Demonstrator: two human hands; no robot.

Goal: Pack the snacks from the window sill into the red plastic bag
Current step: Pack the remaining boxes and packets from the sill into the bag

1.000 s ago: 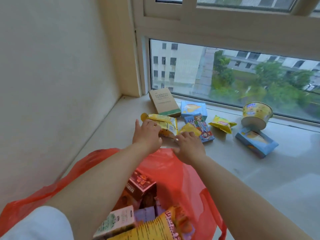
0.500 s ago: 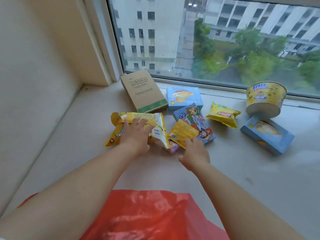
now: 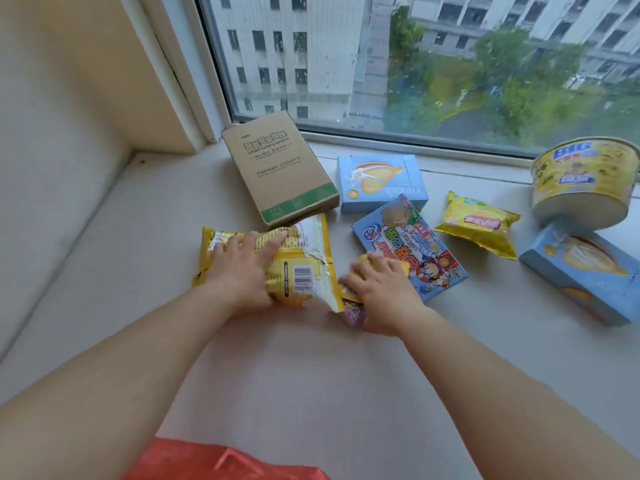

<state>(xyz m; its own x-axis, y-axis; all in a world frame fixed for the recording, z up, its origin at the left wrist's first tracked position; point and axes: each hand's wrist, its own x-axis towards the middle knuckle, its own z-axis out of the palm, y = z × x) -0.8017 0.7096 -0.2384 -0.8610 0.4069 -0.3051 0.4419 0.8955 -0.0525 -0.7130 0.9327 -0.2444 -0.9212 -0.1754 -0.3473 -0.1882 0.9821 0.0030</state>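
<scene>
Looking down at the window sill (image 3: 145,258), we find the snacks spread from its middle toward the right edge, and the red plastic bag (image 3: 221,460) showing only as a crumpled strip at the near edge.

The left hand (image 3: 242,268) lies palm down on a large yellow snack bag (image 3: 298,268), fingers spread flat over its top; we note no closed grip. That bag is crinkled foil, back side up, with a white panel, a barcode and small print.

The right hand (image 3: 384,296) is curled over a small yellow packet (image 3: 377,263), thumb at its near side. Whether the packet is gripped we cannot tell. A small purple packet (image 3: 353,311) lies just beneath this hand, touching the large bag's corner.

Just beyond the right hand lies a blue cartoon box (image 3: 408,244), flat and turned at an angle. Behind it, near the window edge, lies a pale blue pastry box (image 3: 381,181). A brown cardboard box (image 3: 277,168), printed "Smart safety socket" with a green band, sits at the far left of the group, its near end over the large bag's far edge.

Toward the right edge we record a puffed yellow chip bag (image 3: 479,223), a second pale blue pastry box (image 3: 588,271), and a yellow noodle bowl (image 3: 585,181) marked "BIG", tilted, its base on that box.
</scene>
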